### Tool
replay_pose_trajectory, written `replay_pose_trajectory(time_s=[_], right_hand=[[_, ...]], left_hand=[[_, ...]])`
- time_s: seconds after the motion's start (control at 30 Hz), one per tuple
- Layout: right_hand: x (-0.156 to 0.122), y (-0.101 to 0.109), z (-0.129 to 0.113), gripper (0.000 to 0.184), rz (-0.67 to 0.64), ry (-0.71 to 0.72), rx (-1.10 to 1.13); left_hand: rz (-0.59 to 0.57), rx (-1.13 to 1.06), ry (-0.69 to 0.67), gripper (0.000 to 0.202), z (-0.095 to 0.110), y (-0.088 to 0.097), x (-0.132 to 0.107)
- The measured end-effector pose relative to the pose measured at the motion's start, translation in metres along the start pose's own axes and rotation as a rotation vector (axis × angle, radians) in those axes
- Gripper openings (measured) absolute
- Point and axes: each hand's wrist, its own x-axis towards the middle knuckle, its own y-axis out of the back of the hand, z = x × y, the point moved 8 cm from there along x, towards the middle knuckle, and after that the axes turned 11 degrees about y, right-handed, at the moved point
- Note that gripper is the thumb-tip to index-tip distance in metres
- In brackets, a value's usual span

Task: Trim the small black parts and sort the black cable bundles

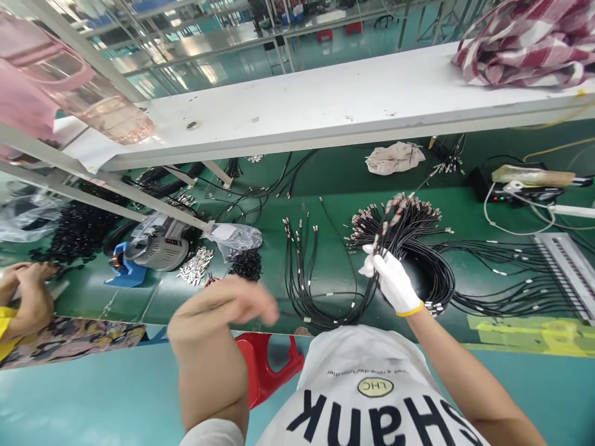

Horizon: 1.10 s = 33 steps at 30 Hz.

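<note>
My gloved right hand [393, 279] pinches a bunch of black cables [370, 294] that curves left from it along the worktop [264, 266], a thicker coil [447, 279] just to its right, while my left hand [251, 303] is too blurred to tell spread from closed.

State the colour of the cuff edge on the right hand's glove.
The cuff edge of the glove is yellow, seen best in the head view.
</note>
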Motion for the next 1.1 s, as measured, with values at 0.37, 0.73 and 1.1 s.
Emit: replay_pose_trajectory(time_s=[0.37,0.73,1.1], right_hand=[[-0.038,-0.031,0.028,0.043,-0.51,-0.264,-0.295],[-0.028,-0.013,0.029,0.049,-0.396,-0.245,-0.238],[-0.029,-0.023,0.024,0.04,-0.582,-0.355,-0.412]], left_hand=[[0.027,-0.257,0.09,0.053,-0.024,-0.073,0.095],[-0.083,-0.058,0.169,0.03,-0.043,-0.107,0.083],[0.046,-0.415,0.043,0.04,-0.027,-0.072,0.089]])
